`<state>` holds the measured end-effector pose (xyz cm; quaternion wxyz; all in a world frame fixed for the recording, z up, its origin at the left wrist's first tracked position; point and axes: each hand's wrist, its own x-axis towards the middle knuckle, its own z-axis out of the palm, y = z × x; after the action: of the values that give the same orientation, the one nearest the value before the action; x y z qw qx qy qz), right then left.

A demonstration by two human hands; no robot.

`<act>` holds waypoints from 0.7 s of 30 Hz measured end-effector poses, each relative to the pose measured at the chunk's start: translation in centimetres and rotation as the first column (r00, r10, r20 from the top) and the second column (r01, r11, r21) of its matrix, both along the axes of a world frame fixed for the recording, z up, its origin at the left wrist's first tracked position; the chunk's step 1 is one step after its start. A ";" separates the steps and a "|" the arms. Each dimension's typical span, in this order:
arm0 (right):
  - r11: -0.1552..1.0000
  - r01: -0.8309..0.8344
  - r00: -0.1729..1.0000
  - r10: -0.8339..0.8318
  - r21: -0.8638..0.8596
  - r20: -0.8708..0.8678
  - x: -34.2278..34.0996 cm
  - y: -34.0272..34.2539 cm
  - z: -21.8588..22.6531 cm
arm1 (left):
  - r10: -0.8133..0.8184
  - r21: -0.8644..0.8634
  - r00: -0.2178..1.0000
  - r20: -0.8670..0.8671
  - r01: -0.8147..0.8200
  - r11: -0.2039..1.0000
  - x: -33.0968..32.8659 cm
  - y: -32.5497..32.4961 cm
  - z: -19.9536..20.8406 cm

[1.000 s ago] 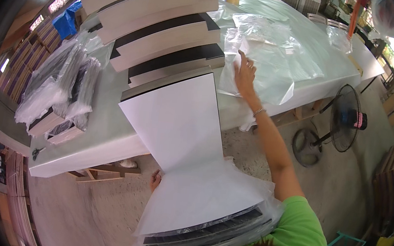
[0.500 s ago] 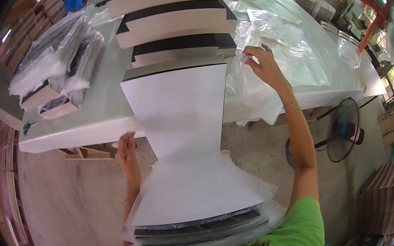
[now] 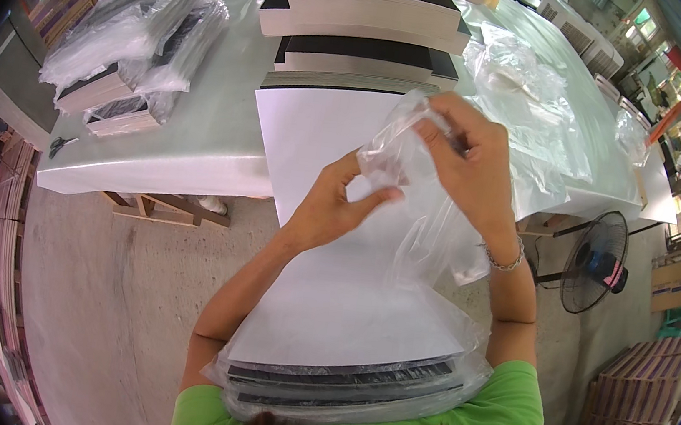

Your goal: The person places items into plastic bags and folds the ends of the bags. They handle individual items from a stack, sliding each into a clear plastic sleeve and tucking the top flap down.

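- your right hand [image 3: 477, 157] has thumb and fingers nearly closed, pinching the top of the clear plastic film [image 3: 395, 139]; a tight pinch likely since film this thin slips easily.
- your left hand [image 3: 337, 204] is half open, thumb apart from fingers, fingertips at the film's left side, perhaps steadying it; can't tell if it grips.
- film sits over the large white sheet [image 3: 317, 126], in front of the table's [image 3: 196, 154] near edge, loose part hanging toward you.
- sheet's far end is at that near edge, other end by your torso; probably braced both ends.
- black-topped stacks [image 3: 367, 52] run back from the near edge, staggered, likely for easy reach.
- wrapped bundles [image 3: 127, 20] lie along the left edge, apart from those stacks; scissors [image 3: 61, 147] by the near left corner.
- spread plastic [image 3: 531, 91] covers the right side, handy to your right hand.
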<state>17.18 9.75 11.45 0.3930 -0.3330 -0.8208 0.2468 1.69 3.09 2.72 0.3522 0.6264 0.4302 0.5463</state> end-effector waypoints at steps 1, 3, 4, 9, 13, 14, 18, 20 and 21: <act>0.996 0.015 1.000 -0.014 0.084 -0.017 0.1 0.5 -0.3 | 0.002 -0.092 0.995 0.100 0.008 0.996 -0.6 0.0 -0.9; 0.968 0.071 0.997 -0.059 0.240 -0.057 0.9 3.1 -2.3 | 0.031 -0.180 0.969 0.244 0.014 0.983 -1.4 -0.2 -1.9; 0.918 0.295 0.955 -0.295 0.264 -0.043 1.6 5.0 -5.0 | 0.052 -0.172 0.957 0.286 -0.002 0.985 -1.6 -0.5 -2.0; 0.747 0.558 0.703 -0.657 0.362 0.273 7.1 13.3 -20.2 | 0.094 -0.373 0.939 0.332 0.039 0.927 -2.0 -0.9 -3.4; 0.726 0.540 0.747 -0.646 0.427 0.154 5.5 13.6 -20.0 | 0.143 -0.471 0.926 0.349 0.042 0.881 -2.4 -1.5 -4.9; 0.802 0.442 0.828 -0.537 0.401 0.160 4.7 13.4 -19.0 | 0.149 -0.468 0.919 0.364 0.043 0.883 -2.7 -1.5 -5.4; 0.941 0.211 0.947 -0.263 0.263 0.182 3.8 14.1 -19.4 | 0.185 -0.462 0.921 0.343 -0.005 0.887 -2.8 -1.5 -6.3; 0.903 0.223 0.959 -0.270 0.366 0.083 4.1 16.0 -20.1 | 0.197 -0.494 0.911 0.362 0.008 0.869 -2.7 -1.6 -6.2; 0.911 0.227 0.963 -0.263 0.344 0.063 4.5 16.5 -20.3 | 0.209 -0.510 0.905 0.371 0.011 0.860 -2.7 -1.7 -6.2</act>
<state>21.66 26.26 -8.86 0.4267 -0.3747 -0.8224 0.0346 -1.03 1.38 -3.50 0.5561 0.3595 0.5048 0.5538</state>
